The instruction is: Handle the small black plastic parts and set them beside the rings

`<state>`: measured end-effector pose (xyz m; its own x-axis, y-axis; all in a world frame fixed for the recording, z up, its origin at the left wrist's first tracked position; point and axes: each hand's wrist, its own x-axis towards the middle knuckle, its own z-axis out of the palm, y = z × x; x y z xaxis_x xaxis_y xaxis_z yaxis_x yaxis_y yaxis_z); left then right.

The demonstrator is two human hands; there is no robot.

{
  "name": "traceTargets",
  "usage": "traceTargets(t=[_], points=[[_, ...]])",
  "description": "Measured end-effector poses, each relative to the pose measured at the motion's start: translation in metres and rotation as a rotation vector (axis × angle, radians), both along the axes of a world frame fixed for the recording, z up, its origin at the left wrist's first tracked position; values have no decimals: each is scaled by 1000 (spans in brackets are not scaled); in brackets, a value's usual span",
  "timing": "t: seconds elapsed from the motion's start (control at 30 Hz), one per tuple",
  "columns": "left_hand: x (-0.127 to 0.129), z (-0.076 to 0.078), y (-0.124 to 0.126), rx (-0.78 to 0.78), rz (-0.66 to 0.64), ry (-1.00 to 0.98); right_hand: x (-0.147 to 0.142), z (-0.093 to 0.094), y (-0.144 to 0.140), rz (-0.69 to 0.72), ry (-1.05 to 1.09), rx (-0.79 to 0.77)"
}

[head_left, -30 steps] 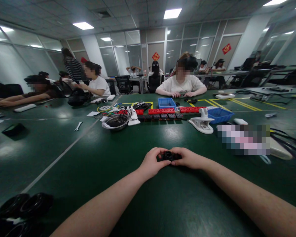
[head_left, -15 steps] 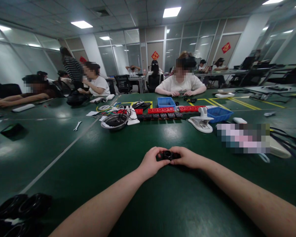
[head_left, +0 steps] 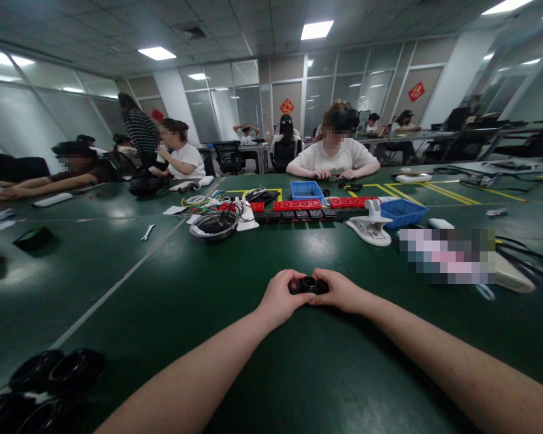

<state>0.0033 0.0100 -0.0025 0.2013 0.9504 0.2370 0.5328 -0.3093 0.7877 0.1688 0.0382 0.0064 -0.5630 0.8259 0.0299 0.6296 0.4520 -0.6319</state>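
Between my two hands is a small glossy black ring-shaped part (head_left: 309,284), its round opening facing up and toward me. My left hand (head_left: 286,294) grips it from the left, with the thumb along its near side. From the right, my right hand (head_left: 337,290) closes on the same part, fingers and thumb curled round its edge. The fingers hide much of its sides and underside. Both hands rest low over the green table (head_left: 271,374). Several larger black ring-shaped parts (head_left: 76,369) lie at the lower left, beside my left forearm.
Beyond my hands stand a metal bowl (head_left: 213,226), red and black socket strips (head_left: 298,206), a white clamp stand (head_left: 370,224) and blue trays (head_left: 402,212). A wrench (head_left: 148,232) lies left. Cables (head_left: 525,256) run at right. A person (head_left: 335,150) sits opposite.
The whole view has shifted slightly, so the table things appear a little further right. My right fingers have curled in closer round the black part; both hands stay in place on it.
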Motion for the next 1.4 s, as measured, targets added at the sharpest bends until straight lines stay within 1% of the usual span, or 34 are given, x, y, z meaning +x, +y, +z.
traceTargets(t=[0.07, 0.13, 0.2, 0.23, 0.33, 0.43, 0.53, 0.67, 0.8, 1.0, 1.07, 1.23, 1.4], points=[[1, 0, -1, 4, 41, 3, -5, -5, -4, -104, -62, 105], [2, 0, -1, 1, 68, 6, -9, -8, -7, -173, -122, 196], [1, 1, -2, 1, 59, 1, -11, -8, -9, -190, -158, 239], [0, 2, -2, 1, 38, -2, -10, -6, -10, -170, -156, 241], [-2, 7, -3, 1, -51, -4, -5, 3, -9, -6, -71, 182], [-5, 13, -4, -7, -137, 10, 3, 13, -4, 189, 34, 45], [-8, 17, -4, -18, -206, 18, 8, 19, 0, 276, 104, -63], [-10, 18, -4, -13, -226, 16, 10, 20, 3, 292, 79, -110], [-9, 18, -5, 4, -236, 22, 10, 17, 5, 304, 65, -83], [-7, 15, -5, 25, -167, 18, 10, 16, 6, 316, 64, -101], [-7, 14, -5, 29, -176, 19, 10, 17, 5, 327, 65, -102], [-7, 15, -5, 55, -221, 8, 12, 16, 6, 275, 24, -103], [-6, 16, -4, 24, -199, 11, 12, 14, 6, 280, 31, -98]])
